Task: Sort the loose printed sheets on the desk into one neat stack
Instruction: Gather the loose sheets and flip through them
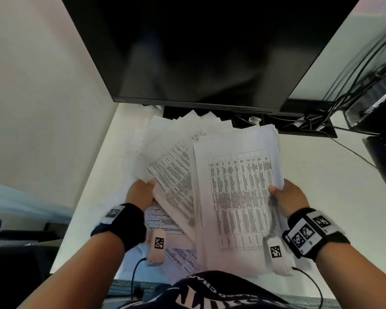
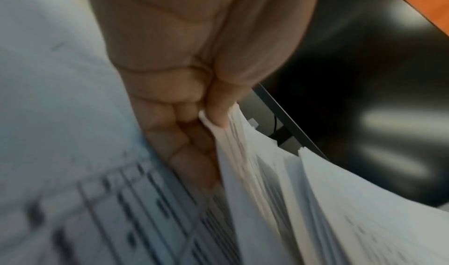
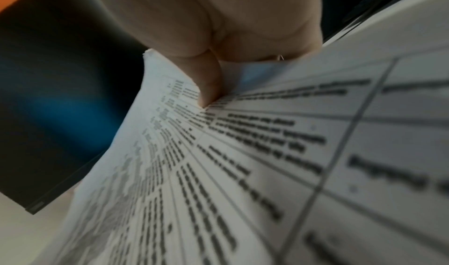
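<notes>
Printed sheets [image 1: 239,192] raised off the white desk [image 1: 321,166], in front of the dark monitor [image 1: 198,47], split between both hands. Right hand [image 1: 288,200] clamps the thicker, fairly squared bundle at its right edge; right wrist view shows the thumb [image 3: 209,85] pressed on the top page, table print facing up, other fingers hidden under the paper. Left hand [image 1: 140,192] pinches a looser fan of sheets [image 1: 165,152] at its near-left edge, corners splayed toward the monitor; left wrist view shows curled fingers [image 2: 179,134] under and thumb on top, page edges staggered and bowing. Fan tucks partly under the right bundle, so the two overlap rather than align. More printed pages [image 1: 163,221] lie flat on the desk below the wrists, near the front edge, not yet gathered. Judgement: merging stage, stack far from neat. Risks from here: the left pinch bites only a narrow margin of many slack sheets, so any tilt or shake may let lower pages slide out and drop; pushing the fan into the bundle while askew may fold or crease corners; far tips of the fan sit near the monitor base and the cables [image 1: 303,123], where a forward tap may snag; pages near the desk's front edge may be swept off by a forearm; some sheets may end up turned differently unless checked
</notes>
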`<state>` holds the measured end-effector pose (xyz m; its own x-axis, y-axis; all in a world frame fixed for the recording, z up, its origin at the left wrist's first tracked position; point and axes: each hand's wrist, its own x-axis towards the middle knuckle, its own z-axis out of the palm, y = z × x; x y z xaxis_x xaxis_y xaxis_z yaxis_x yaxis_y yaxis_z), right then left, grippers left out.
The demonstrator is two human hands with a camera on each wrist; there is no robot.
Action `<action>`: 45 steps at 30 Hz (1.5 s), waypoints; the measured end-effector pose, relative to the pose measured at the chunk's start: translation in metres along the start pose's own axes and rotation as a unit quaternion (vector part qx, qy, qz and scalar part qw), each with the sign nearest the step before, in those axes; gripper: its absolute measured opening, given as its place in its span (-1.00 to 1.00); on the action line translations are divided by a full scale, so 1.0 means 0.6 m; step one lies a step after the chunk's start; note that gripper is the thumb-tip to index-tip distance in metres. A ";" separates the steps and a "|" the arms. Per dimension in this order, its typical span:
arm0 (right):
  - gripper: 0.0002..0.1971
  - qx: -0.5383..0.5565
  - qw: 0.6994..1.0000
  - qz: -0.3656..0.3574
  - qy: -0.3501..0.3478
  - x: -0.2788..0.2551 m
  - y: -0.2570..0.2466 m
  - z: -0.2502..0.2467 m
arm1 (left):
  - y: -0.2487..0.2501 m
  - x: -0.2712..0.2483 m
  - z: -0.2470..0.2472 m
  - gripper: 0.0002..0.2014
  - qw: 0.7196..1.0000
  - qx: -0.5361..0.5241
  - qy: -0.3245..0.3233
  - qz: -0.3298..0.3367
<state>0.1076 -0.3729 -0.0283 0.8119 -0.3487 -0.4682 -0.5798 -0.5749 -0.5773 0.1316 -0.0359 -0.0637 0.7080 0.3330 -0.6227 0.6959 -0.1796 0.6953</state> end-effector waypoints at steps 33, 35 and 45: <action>-0.73 0.231 0.962 -0.125 -0.079 -0.065 -0.080 -0.006 | 0.113 -0.102 -0.004 -0.43 0.934 0.044 -0.295 0.199; -0.69 0.254 0.951 -0.177 -0.013 -0.083 -0.109 -0.022 | 0.149 -0.128 -0.005 -0.47 0.932 0.000 -0.262 0.249; -0.65 0.309 0.908 -0.279 0.055 -0.105 -0.121 -0.034 | 0.200 -0.162 -0.011 -0.52 0.917 -0.037 -0.174 0.358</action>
<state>0.0999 -0.3243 0.0571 0.9730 -0.2225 0.0618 0.0231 -0.1725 -0.9847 0.1452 -0.0835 0.0825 0.9844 -0.1631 -0.0658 0.0379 -0.1685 0.9850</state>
